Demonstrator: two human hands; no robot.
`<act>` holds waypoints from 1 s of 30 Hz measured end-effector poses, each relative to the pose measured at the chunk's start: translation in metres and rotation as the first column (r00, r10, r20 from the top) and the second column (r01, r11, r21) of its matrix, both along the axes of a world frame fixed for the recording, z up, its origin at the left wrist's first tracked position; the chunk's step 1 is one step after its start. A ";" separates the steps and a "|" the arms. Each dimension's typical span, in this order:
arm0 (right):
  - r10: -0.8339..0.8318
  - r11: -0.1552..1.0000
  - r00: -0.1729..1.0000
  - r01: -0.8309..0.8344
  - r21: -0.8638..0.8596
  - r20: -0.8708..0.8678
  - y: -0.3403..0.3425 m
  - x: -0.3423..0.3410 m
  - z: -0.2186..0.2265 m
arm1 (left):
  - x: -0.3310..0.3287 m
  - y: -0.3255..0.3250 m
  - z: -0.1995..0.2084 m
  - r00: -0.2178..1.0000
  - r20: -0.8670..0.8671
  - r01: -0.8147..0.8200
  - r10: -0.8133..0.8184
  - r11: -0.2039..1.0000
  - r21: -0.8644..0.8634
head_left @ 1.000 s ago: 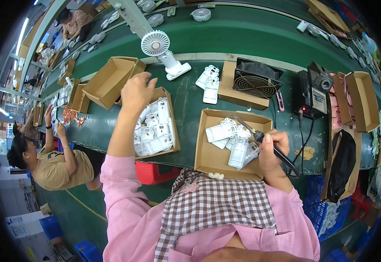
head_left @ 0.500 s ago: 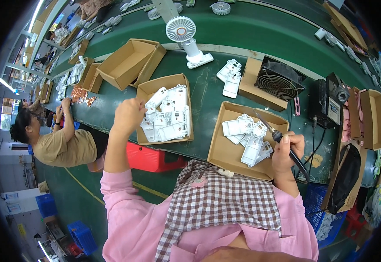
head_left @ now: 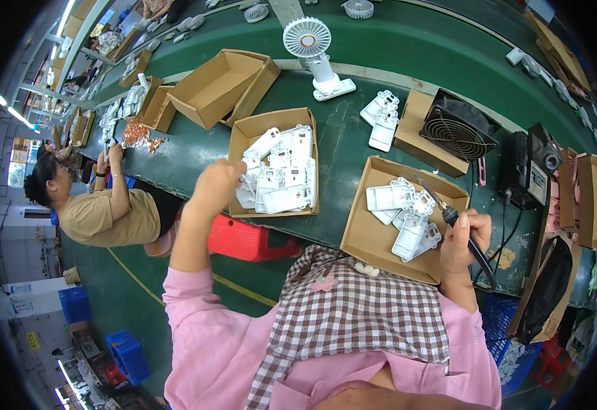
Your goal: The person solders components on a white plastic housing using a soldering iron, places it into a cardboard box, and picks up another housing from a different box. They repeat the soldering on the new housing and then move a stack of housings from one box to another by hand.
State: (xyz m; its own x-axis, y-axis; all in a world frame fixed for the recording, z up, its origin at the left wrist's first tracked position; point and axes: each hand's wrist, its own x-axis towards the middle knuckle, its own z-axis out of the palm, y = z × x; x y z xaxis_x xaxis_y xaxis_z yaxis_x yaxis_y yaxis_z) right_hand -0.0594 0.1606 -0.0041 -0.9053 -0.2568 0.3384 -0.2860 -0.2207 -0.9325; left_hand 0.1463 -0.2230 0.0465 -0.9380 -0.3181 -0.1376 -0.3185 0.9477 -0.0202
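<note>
Green matting covers the long workbench [head_left: 353,147], seen from the head camera and curving toward the picture's rim. At centre left, a shallow brown cardboard tray [head_left: 238,171] holds a heap of white moulded plastic housings [head_left: 281,178]. The left hand [head_left: 218,186], its forearm rising from a pink sleeve, rests at the tray's left edge with its fingers curled onto the nearest white pieces; whether it has one pinched cannot be told. To the right, a second brown cardboard tray [head_left: 363,236] lies at the near edge of the bench and contains more white plastic housings [head_left: 408,215], loosely overlapped. The right hand [head_left: 464,239] is clenched around a black pen-shaped soldering iron [head_left: 459,225], whose thin tip points far-left over those housings; its dark cable runs down to the near right. Farther off stand a small white desk fan [head_left: 309,39] on its stand, an empty open cardboard box [head_left: 220,85] to its left, a black grilled square fan [head_left: 459,130] on a cardboard box, and a black control unit [head_left: 527,174] at the right. At the left, well apart, a seated co-worker in a tan shirt [head_left: 103,215] has both hands raised to the bench.
</note>
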 end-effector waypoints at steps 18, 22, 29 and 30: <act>-0.005 1.000 1.000 0.005 -0.007 -0.031 0.000 -0.003 -0.003 | -0.019 0.002 -0.003 0.913 0.257 -0.409 0.318 0.696 0.590; -0.006 1.000 0.999 0.006 -0.014 -0.041 0.001 -0.004 -0.003 | 0.002 -0.007 -0.017 0.894 0.286 -0.420 0.345 0.423 0.803; 0.000 1.000 1.000 0.000 -0.008 -0.028 0.000 -0.003 -0.001 | 0.001 0.007 -0.025 0.881 0.226 -0.334 0.415 0.207 0.920; 0.001 1.000 1.000 -0.002 -0.007 -0.027 0.000 -0.003 -0.001 | -0.001 0.008 -0.029 0.880 0.183 -0.299 0.438 0.212 0.930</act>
State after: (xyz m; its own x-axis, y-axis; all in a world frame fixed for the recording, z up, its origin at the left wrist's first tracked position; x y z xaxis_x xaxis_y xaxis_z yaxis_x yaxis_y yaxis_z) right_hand -0.0626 0.1605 -0.0048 -0.8953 -0.2557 0.3648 -0.3109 -0.2276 -0.9228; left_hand 0.1454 -0.2149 0.0171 -0.7810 -0.3583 -0.5115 -0.5713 0.0791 0.8169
